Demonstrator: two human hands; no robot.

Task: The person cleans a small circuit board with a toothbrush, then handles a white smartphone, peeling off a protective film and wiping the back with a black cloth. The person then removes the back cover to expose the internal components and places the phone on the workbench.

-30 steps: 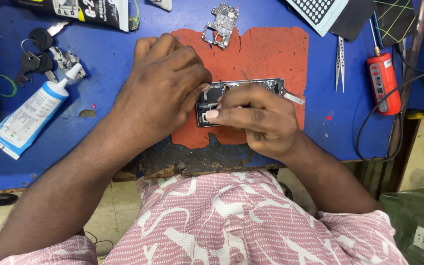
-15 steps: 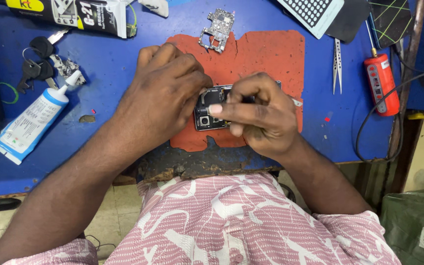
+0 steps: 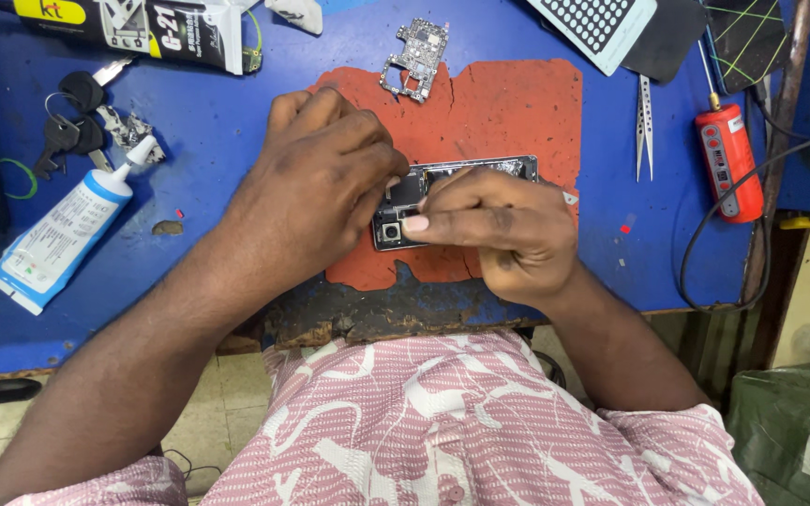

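Both hands had drawn closer over the opened phone [image 3: 452, 201] on the red mat [image 3: 517, 103], the left hand [image 3: 316, 178] pinning its end, the right hand [image 3: 494, 220] pinching a thin tool [image 3: 566, 197] inside it.

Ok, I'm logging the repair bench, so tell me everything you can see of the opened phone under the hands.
The phone lies flat, back cover off, on the red mat over the blue bench. Its dark body has a thin metal frame; the inside is exposed, with a small round camera lens near the lower left corner. Its long side runs left to right. The left hand rests on its left end, the right hand covers the middle and right, fingertips pressed on it. Most of the inside is hidden.
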